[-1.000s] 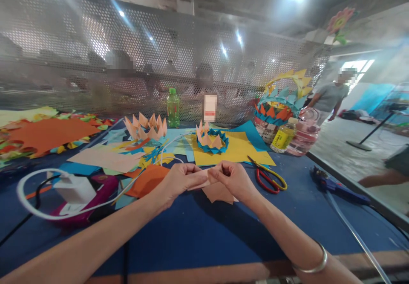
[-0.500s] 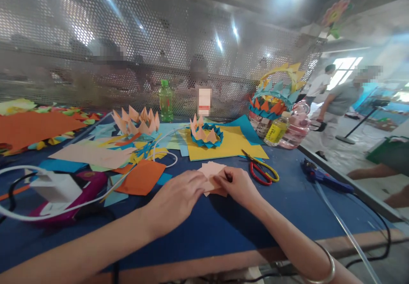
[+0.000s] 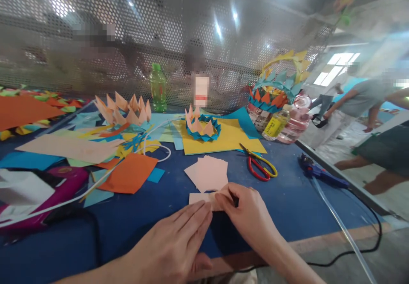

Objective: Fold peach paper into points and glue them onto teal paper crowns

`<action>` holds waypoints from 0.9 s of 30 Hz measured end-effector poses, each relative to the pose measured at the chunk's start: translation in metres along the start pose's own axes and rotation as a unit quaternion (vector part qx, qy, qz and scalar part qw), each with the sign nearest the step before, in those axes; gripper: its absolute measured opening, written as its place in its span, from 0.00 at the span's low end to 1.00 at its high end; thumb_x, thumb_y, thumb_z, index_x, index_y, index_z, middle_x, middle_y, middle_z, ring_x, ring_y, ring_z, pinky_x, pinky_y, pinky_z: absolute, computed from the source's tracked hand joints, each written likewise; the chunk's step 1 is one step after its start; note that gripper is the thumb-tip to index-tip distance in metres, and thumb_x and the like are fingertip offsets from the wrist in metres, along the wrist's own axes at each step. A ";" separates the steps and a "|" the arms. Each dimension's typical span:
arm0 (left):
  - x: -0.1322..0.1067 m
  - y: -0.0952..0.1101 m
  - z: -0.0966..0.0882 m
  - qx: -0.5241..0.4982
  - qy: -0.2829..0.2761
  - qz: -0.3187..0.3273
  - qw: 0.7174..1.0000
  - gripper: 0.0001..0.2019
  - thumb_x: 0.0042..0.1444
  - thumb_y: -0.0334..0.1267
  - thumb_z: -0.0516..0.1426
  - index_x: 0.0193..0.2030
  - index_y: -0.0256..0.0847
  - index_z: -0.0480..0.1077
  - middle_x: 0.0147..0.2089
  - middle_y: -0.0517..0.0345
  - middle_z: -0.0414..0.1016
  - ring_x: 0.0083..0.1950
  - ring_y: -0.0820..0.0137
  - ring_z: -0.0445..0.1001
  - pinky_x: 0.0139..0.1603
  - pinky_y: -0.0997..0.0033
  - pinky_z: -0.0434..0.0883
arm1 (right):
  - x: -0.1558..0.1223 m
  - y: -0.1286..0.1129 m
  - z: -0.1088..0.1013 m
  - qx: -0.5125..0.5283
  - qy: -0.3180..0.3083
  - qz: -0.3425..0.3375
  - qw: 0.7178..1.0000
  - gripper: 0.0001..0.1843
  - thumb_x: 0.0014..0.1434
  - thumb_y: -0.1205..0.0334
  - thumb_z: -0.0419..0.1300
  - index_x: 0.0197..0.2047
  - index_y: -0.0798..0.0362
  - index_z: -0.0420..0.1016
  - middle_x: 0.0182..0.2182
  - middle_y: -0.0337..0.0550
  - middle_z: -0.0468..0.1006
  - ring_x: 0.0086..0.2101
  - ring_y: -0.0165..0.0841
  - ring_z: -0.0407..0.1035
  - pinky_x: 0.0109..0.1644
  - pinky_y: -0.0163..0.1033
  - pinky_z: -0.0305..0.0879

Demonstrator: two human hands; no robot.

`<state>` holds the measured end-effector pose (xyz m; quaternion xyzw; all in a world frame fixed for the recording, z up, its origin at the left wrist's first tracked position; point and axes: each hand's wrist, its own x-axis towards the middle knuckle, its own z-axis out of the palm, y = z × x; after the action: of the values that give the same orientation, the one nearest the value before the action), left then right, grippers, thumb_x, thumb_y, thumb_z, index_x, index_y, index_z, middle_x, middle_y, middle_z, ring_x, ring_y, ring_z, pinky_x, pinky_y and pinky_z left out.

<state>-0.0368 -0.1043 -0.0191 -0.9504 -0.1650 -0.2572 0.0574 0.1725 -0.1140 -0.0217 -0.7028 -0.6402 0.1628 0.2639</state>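
A small folded piece of pale pink paper lies on the blue table near its front edge. My left hand lies flat with fingers stretched out, the fingertips pressing on the folded piece. My right hand is closed in a pinch on the right end of the same piece. Just beyond it sits a stack of pale pink paper squares.
Red and yellow scissors and a blue glue gun with cable lie to the right. A blue and pink paper crown sits on yellow paper. Loose coloured sheets, a paper basket, bottles and a mesh screen stand behind. People walk at right.
My hands came down from holding the pink paper in the air to pressing it on the table, nearer the front edge. The view tipped down and shifted right.
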 end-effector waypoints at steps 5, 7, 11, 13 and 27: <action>-0.002 0.001 0.003 0.013 0.009 0.000 1.000 0.29 0.66 0.42 0.49 0.70 0.32 0.52 0.57 0.43 0.74 0.59 0.59 0.73 0.59 0.65 0.70 | -0.006 0.000 0.002 -0.056 0.018 -0.034 0.998 0.14 0.60 0.62 0.57 0.23 0.50 0.64 0.20 0.35 0.72 0.26 0.32 0.62 0.37 0.38 0.51; -0.005 0.000 0.006 0.014 0.011 0.005 1.000 0.29 0.65 0.42 0.50 0.70 0.31 0.52 0.57 0.42 0.74 0.58 0.59 0.73 0.59 0.65 0.70 | -0.009 0.000 0.003 -0.065 0.024 -0.039 0.997 0.14 0.60 0.63 0.57 0.23 0.50 0.66 0.21 0.36 0.72 0.27 0.33 0.63 0.37 0.38 0.51; -0.008 -0.001 0.020 -0.034 0.028 -0.033 0.998 0.28 0.63 0.43 0.52 0.69 0.42 0.58 0.59 0.49 0.74 0.58 0.57 0.74 0.57 0.62 0.72 | -0.011 0.003 0.005 -0.068 0.034 -0.046 0.996 0.10 0.61 0.62 0.57 0.27 0.48 0.71 0.23 0.36 0.75 0.30 0.36 0.66 0.38 0.40 0.53; -0.008 0.000 0.028 -0.033 0.032 -0.058 0.997 0.27 0.62 0.44 0.52 0.67 0.44 0.61 0.59 0.50 0.74 0.58 0.55 0.73 0.58 0.58 0.72 | -0.011 0.005 0.006 -0.066 0.045 -0.050 0.996 0.08 0.61 0.62 0.57 0.29 0.47 0.72 0.25 0.37 0.76 0.31 0.37 0.67 0.39 0.41 0.54; -0.009 -0.003 0.045 0.083 0.149 0.017 0.985 0.15 0.62 0.38 0.50 0.47 0.35 0.74 0.50 0.51 0.79 0.58 0.64 0.71 0.68 0.66 0.59 | -0.043 0.020 0.001 -0.192 0.150 -0.326 0.913 0.13 0.66 0.68 0.54 0.47 0.47 0.78 0.39 0.36 0.81 0.41 0.30 0.70 0.52 0.39 0.59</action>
<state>-0.0245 -0.0955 -0.0625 -0.8963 -0.1594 -0.3800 0.1641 0.1828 -0.1569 -0.0383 -0.5079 -0.8060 -0.1655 0.2550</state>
